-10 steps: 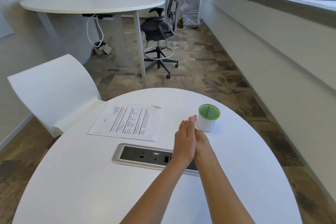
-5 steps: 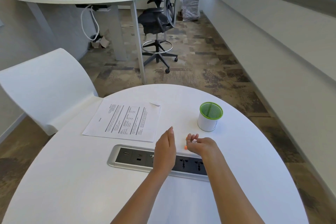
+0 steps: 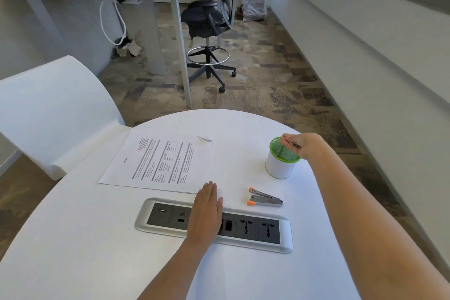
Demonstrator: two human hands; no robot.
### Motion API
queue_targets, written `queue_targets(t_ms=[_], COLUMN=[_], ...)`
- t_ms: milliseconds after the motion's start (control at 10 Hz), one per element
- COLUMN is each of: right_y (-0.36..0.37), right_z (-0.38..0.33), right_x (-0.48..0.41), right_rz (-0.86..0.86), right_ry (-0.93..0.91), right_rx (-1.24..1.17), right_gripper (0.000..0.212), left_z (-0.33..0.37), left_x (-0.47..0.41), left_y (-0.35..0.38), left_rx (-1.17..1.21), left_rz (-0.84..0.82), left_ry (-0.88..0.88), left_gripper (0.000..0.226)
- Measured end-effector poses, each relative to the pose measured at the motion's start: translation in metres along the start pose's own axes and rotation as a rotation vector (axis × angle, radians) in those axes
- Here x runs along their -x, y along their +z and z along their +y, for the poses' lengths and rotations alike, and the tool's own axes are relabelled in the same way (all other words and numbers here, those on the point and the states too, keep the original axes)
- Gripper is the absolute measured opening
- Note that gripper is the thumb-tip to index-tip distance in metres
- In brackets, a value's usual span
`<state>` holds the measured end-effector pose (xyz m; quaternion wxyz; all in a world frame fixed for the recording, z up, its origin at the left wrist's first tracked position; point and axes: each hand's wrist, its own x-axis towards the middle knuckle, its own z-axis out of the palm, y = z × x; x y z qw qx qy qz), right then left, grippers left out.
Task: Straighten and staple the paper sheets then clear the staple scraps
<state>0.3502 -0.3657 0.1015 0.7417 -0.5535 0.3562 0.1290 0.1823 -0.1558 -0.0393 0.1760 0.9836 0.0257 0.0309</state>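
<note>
Right hand (image 3: 305, 145) is over the mouth of the green-rimmed mesh cup (image 3: 282, 157), near the tabletop's far right edge. Fingers are curled and pinched on something small and dark, probably staple scraps; too small to confirm. Left hand (image 3: 207, 212) lies flat, fingers together and extended, holding nothing. Its palm covers part of the recessed power socket panel (image 3: 255, 226) and its fingertips (image 3: 209, 186) reach the near edge of the paper sheets (image 3: 160, 161). The sheets lie at the tabletop's far left, one far corner curled up. The orange-tipped stapler (image 3: 265, 200) lies on its side between panel and cup, touching neither.

Step judged: dropping scraps into the cup; task near its end.

Risks:
- The hand sits toward the cup's right rim, so an off-centre release could drop scraps outside, onto the white table (image 3: 85, 251) where they are hard to spot.
- Knuckles could nudge the light cup and tip it.
- Loose staples could fall into the socket openings.
- Whether the curled sheet corner is stapled cannot be told.

Versus half a second ago: the right hand has moved from just beyond the panel up to the cup. The left hand has flattened. The stapler, then mostly hidden by the right hand, is now exposed. Sheets and cup keep their places.
</note>
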Motion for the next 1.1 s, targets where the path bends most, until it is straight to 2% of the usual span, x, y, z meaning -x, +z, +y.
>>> queue_targets(t_ms=[100,200,300,500,600,800,1000,1100], right_y=[0.007,0.003,0.003,0.025,0.024,0.012,-0.001,-0.016], right_z=[-0.007,-0.001,0.006,0.008,0.012,0.021,0.031,0.049], right_x=[-0.021,-0.042,-0.050,-0.036,-0.033,-0.032,-0.014,-0.005], right_rz=[0.062,0.090,0.119,0.184,0.219,0.381,0.310,0.282], right_ry=[0.071,-0.019,-0.177,-0.147,-0.225,-0.456,-0.617,-0.772], right_rx=[0.309,0.571,0.726,1.205,1.341,1.335,1.448,1.463], right_gripper=[0.031,0.034,0.035,0.018,0.036,0.023,0.022,0.028], left_z=[-0.007,-0.013,-0.014,-0.014,-0.015,-0.016,-0.019,-0.021], left_x=[-0.002,0.000,0.001,0.001,0.002,0.002,0.003,0.007], left_y=[0.010,0.017,0.019,0.021,0.022,0.023,0.016,0.013], left_rx=[-0.063,-0.062,-0.032,-0.017,-0.013,-0.010,0.010,-0.003], left_rz=[0.008,0.016,0.018,0.037,0.052,0.047,0.032,0.038], left_ry=[0.010,0.025,0.039,0.026,0.025,0.008,0.016,0.031], left_gripper=[0.073,0.070,0.067,0.065,0.064,0.066,0.067,0.069])
